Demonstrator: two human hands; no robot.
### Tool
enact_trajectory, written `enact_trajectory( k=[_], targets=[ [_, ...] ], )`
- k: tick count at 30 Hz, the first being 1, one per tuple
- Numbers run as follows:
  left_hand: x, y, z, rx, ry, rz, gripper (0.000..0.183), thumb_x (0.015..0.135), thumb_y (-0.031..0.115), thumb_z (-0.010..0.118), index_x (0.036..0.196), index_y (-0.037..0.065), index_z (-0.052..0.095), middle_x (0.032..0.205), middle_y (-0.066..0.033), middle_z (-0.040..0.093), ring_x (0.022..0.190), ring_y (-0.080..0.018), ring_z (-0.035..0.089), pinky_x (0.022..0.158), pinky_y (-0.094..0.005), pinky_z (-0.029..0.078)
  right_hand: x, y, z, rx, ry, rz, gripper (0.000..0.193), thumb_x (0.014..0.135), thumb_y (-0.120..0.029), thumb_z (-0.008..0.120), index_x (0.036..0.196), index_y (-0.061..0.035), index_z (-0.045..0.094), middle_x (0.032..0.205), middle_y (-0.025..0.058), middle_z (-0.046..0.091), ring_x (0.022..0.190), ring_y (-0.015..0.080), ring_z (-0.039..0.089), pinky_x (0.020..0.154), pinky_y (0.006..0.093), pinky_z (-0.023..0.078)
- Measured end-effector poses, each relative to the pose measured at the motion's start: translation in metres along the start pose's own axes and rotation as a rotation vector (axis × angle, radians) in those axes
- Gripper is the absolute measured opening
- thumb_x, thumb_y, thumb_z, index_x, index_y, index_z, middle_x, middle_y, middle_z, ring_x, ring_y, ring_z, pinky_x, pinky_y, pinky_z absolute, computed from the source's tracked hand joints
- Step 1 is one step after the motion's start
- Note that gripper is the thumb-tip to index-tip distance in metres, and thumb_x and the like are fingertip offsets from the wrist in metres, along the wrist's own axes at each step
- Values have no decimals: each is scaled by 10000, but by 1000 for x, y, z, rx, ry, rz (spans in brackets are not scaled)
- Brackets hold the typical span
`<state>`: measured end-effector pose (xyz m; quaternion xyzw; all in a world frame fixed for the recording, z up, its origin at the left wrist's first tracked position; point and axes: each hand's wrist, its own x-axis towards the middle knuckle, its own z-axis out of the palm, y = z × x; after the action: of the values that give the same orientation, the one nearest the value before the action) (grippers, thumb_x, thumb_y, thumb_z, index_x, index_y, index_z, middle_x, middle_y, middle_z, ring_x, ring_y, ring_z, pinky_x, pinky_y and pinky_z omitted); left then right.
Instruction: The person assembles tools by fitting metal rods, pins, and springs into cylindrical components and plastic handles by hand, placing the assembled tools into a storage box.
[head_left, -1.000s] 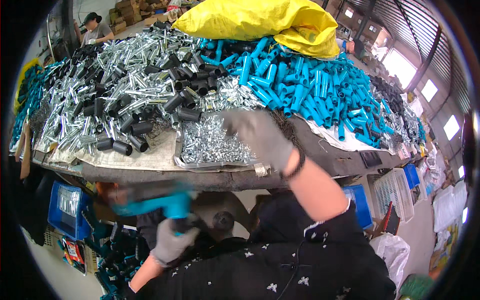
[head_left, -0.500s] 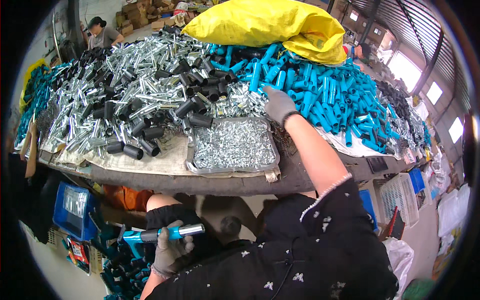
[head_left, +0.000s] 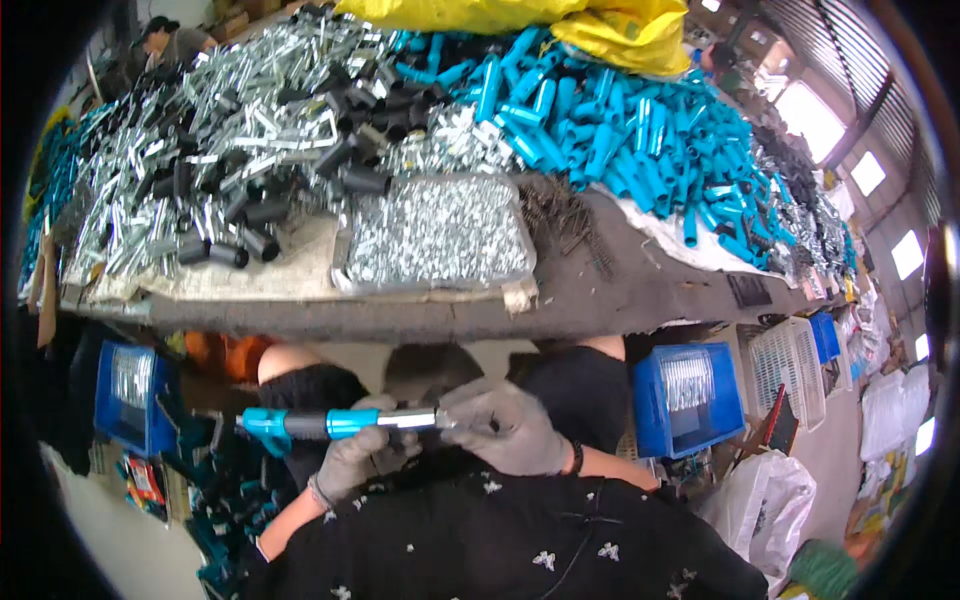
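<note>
Low in front of my body, my left hand [head_left: 365, 455], in a grey glove, is wrapped round a teal-and-black tool [head_left: 305, 424] with a shiny metal tube at its right end. The tool lies roughly level, its forked teal end to the left. My gloved right hand [head_left: 508, 428] is closed at the tip of the metal tube, its fingers covering the end. A small dark spot shows among those fingers, too blurred to identify. Across the workbench [head_left: 420, 322], a clear tray [head_left: 435, 235] of tiny metal pieces sits beside dark springs [head_left: 570, 220].
Teal plastic sleeves [head_left: 640, 130] heap up at right; metal tubes [head_left: 270, 130] and black sleeves [head_left: 255, 212] at left. A yellow sack [head_left: 630, 35] tops the pile. Blue crates [head_left: 690, 400] flank my knees. Similar teal-and-black tools [head_left: 230, 510] lie at lower left. Another person [head_left: 175, 42] is beyond the bench.
My right hand has come back from the teal sleeve pile to the end of the metal tube. My left hand has raised the tool slightly. The view has tipped downward.
</note>
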<state>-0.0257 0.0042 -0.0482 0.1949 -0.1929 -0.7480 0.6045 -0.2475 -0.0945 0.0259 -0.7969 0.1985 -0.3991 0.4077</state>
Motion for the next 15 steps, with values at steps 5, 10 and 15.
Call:
enact_trajectory(
  k=[5,10,15],
  targets=[
    [-3,-3,21,243,52,94,429,930,246,680,1276,57,509,1086,-112,642,952,-181,612,839,-360,504,-4,-4,-6,-20,-27,94,318,860,-169,761,1127,-43,641,1001,140,694,892,287,693,783,365,551],
    [-11,10,57,612,282,9,132,851,156,651,934,53,642,786,-27,694,536,-13,455,452,-183,320,-12,1,-3,68,-131,235,431,939,-273,688,1251,-1,569,917,140,680,785,257,681,713,352,534],
    [-17,-8,51,517,386,59,192,839,162,669,984,39,642,798,-39,697,540,-19,466,458,-184,330,-20,4,0,360,-232,412,348,980,-325,633,1106,-7,566,754,62,622,643,119,622,617,278,501]
  ],
)
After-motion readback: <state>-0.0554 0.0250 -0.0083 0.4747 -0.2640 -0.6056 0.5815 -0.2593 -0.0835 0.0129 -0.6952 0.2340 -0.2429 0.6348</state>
